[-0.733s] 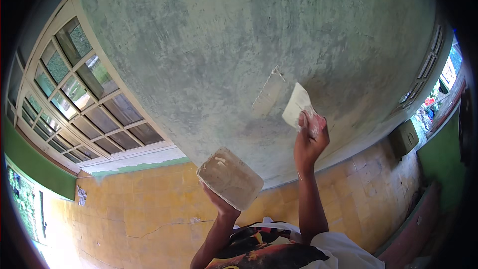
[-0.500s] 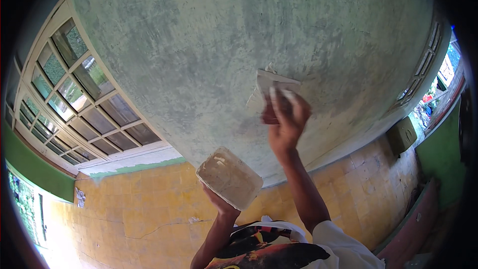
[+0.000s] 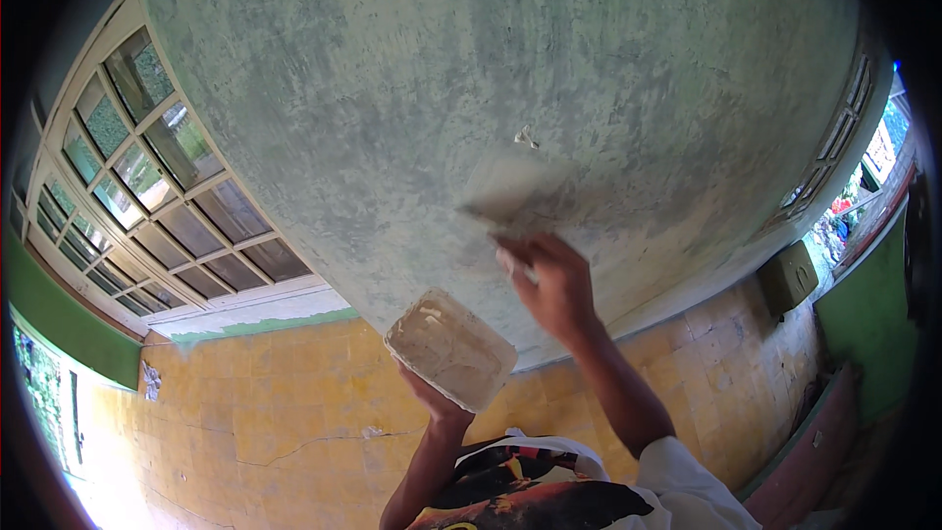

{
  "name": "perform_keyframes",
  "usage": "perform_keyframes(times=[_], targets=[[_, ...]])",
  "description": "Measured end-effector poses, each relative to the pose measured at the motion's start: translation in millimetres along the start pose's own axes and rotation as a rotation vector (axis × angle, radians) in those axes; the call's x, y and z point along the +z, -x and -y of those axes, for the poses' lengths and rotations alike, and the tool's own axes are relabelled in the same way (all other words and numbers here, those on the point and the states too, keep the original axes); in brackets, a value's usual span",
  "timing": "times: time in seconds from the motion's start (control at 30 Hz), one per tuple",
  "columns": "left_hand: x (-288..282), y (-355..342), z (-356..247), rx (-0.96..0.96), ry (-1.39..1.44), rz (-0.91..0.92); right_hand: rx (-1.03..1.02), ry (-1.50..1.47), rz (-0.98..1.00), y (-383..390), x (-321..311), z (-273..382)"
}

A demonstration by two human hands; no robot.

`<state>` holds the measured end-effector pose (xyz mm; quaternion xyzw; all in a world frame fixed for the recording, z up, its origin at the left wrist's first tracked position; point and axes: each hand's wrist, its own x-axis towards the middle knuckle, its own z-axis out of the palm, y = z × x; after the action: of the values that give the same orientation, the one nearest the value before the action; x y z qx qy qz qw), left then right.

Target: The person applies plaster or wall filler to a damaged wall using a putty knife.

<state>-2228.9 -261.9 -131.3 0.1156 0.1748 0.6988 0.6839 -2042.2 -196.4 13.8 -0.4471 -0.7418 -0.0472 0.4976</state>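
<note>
Green-grey wall (image 3: 392,137): head view, my only feed; patchy, filling the upper middle and bending toward the rim.
Scraper (image 3: 508,186): in front of the wall, pale and blurred; I cannot tell whether its edge touches.
Right hand (image 3: 557,287): fingers closed on the scraper's lower end, the handle itself indistinct to me.
Left hand (image 3: 428,397): holds the shallow beige tray (image 3: 479,373) by its lower left side, some fingers hidden underneath.
Paste dab (image 3: 527,137): white, on the wall just above the scraper.
Risk at the scraper: I judge that a steep angle or uneven pressure could leave ridges; a loose pinch could let it twist.
Risk at the tray: gripped toward one side, it might tip if the wrist slackened, spilling onto the yellow floor (image 3: 294,383).
Edges: a white-framed paned window (image 3: 167,191) bounds the wall at left; the floor meets it below.
Room: wall surface spreads broadly above and to both sides of the scraper; down and left, the tray narrows the space, so I would expect a low stroke to risk a knock.
</note>
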Motion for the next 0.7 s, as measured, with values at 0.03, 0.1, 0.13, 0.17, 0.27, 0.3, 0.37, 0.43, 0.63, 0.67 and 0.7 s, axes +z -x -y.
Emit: perform_keyframes(times=[0.03,0.1,0.13,0.17,0.27,0.3,0.37,0.43,0.63,0.67,0.7], targets=[[2,1,5,-0.004,-0.005,0.001,-0.002,0.058,-0.014,-15,-7,-8],[7,4,10,-0.021,-0.001,0.027,-0.007,0.116,-0.027,-32,-24,-15],[7,4,9,-0.027,-0.002,0.045,-0.057,0.113,-0.065,-40,-32,-11],[5,4,8,-0.017,-0.002,0.041,-0.106,0.108,-0.103,-47,-40,-6],[4,5,12,0.007,0.011,0.028,-0.173,0.187,-0.258,-62,-62,7],[11,5,14,-0.007,0.015,0.048,-0.239,0.275,-0.341,-68,-63,1],[17,6,16,-0.018,0.019,0.068,-0.263,0.344,-0.337,-77,-49,-11],[18,5,16,-0.014,0.024,0.050,-0.248,0.443,-0.301,-70,-23,-18],[13,7,13,0.041,0.005,0.013,-0.224,0.467,-0.111,-3,36,-31],[13,7,13,0.042,0.005,0.014,-0.224,0.467,-0.112,11,42,-32],[13,6,13,0.052,0.010,0.007,-0.225,0.417,-0.051,24,47,-32]])
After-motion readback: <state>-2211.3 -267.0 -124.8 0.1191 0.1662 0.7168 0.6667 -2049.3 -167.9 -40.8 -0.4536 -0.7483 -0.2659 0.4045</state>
